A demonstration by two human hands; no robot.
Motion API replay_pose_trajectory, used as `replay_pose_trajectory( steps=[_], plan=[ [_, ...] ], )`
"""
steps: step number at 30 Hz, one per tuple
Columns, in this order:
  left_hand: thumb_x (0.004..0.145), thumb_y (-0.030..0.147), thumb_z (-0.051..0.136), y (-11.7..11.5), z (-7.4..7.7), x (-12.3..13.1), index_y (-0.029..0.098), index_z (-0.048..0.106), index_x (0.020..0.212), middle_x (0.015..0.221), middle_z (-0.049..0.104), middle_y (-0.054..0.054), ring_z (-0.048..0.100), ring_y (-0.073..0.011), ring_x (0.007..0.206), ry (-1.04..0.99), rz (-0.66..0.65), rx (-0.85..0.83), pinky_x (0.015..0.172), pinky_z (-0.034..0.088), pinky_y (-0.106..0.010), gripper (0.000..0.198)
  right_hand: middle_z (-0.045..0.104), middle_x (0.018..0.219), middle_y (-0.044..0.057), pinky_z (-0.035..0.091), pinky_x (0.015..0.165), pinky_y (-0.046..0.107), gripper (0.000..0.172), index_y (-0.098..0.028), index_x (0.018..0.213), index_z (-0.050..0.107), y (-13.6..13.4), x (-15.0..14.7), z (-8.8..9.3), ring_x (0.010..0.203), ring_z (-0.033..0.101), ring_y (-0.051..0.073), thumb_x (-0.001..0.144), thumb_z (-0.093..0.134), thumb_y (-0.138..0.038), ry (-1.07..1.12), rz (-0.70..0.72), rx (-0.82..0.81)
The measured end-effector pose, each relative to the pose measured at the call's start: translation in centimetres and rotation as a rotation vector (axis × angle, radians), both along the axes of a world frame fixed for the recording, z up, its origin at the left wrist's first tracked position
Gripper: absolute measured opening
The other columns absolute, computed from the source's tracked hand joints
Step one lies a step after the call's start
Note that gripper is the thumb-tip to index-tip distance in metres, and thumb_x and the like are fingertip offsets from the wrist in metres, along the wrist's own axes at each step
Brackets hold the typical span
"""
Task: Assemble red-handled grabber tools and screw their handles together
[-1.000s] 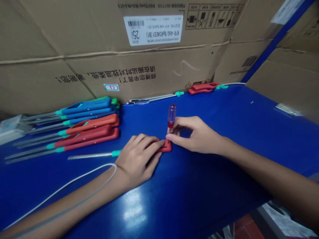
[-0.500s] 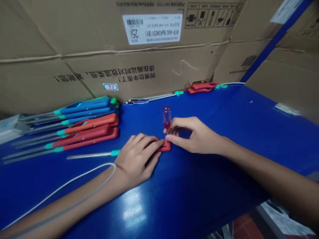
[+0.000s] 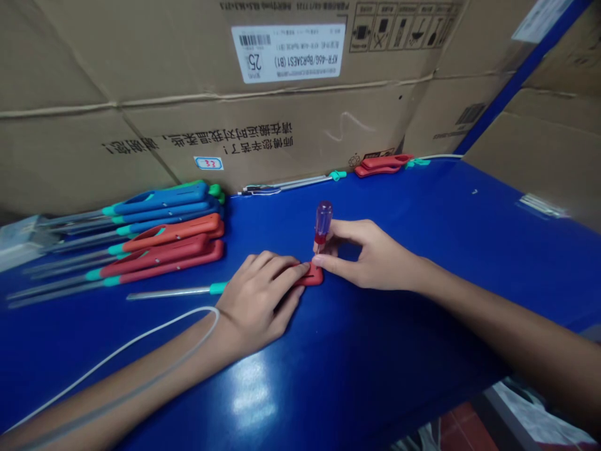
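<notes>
A red long-necked lighter (image 3: 313, 275) lies flat on the blue table, its metal tube (image 3: 171, 292) pointing left. My left hand (image 3: 263, 297) is over its body, fingers wrapped on it and pressing it down, so most of the handle is hidden. My right hand (image 3: 350, 254) pinches a small screwdriver (image 3: 323, 222) with a clear purple handle and red collar. The screwdriver stands nearly upright, leaning slightly right, with its shaft pointing down at the lighter's right end. Its tip is hidden by my thumb and fingers.
Several blue, orange and red lighters (image 3: 164, 235) lie stacked at the left. Along the cardboard box (image 3: 188, 56) at the back are metal tubes (image 3: 300, 183) and red handle shells (image 3: 382, 165). A white cable (image 3: 136, 341) loops over my left forearm. The table's front edge is at lower right.
The screwdriver's handle has tipped a little to the right in my right hand's pinch. My left hand and the lighter have stayed in place.
</notes>
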State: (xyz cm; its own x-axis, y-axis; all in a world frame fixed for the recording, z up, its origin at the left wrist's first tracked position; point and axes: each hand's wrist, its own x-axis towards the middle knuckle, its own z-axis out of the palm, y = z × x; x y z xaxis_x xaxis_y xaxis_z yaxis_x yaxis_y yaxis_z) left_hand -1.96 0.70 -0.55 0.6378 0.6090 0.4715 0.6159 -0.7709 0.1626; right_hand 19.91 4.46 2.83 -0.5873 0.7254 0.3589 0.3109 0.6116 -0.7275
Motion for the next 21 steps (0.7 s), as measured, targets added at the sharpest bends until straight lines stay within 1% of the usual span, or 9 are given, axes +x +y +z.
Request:
replay_pose_trajectory(
  steps=[3, 6, 11, 21],
  plan=[
    [0.092, 0.02, 0.053, 0.04, -0.05, 0.03, 0.014, 0.061, 0.113, 0.105, 0.068, -0.01, 0.059, -0.0237, 0.09, 0.001, 0.001, 0.007, 0.074, 0.046, -0.039, 0.023, 0.066, 0.079, 0.001, 0.05, 0.066, 0.021, 0.004, -0.014, 0.088, 0.062, 0.01, 0.02, -0.03, 0.068, 0.06, 0.01, 0.086, 0.061, -0.017, 0.003, 0.01, 0.024],
    [0.092, 0.02, 0.053, 0.11, -0.11, 0.04, 0.014, 0.062, 0.113, 0.105, 0.068, -0.01, 0.059, -0.024, 0.091, 0.005, -0.001, 0.005, 0.074, 0.046, -0.039, 0.024, 0.067, 0.081, 0.002, 0.05, 0.067, 0.022, 0.007, -0.014, 0.091, 0.064, -0.01, 0.03, 0.01, 0.07, 0.061, 0.011, 0.085, 0.06, -0.015, -0.003, 0.011, 0.041],
    [0.093, 0.02, 0.052, 0.07, -0.07, 0.02, 0.015, 0.062, 0.113, 0.106, 0.068, -0.01, 0.059, -0.0237, 0.091, 0.012, 0.002, -0.007, 0.075, 0.046, -0.039, 0.023, 0.068, 0.084, 0.002, 0.05, 0.069, 0.024, 0.009, -0.015, 0.088, 0.064, -0.14, 0.08, 0.28, 0.071, 0.062, 0.011, 0.083, 0.058, -0.01, -0.017, 0.032, 0.038],
    [0.093, 0.021, 0.052, 0.08, -0.09, 0.05, 0.015, 0.062, 0.113, 0.105, 0.068, -0.009, 0.059, -0.0235, 0.091, 0.017, 0.01, -0.005, 0.075, 0.046, -0.038, 0.023, 0.067, 0.082, 0.003, 0.05, 0.068, 0.024, 0.001, -0.015, 0.084, 0.061, -0.05, -0.07, 0.18, 0.071, 0.061, 0.011, 0.085, 0.061, -0.016, -0.008, 0.028, 0.006]
  ],
)
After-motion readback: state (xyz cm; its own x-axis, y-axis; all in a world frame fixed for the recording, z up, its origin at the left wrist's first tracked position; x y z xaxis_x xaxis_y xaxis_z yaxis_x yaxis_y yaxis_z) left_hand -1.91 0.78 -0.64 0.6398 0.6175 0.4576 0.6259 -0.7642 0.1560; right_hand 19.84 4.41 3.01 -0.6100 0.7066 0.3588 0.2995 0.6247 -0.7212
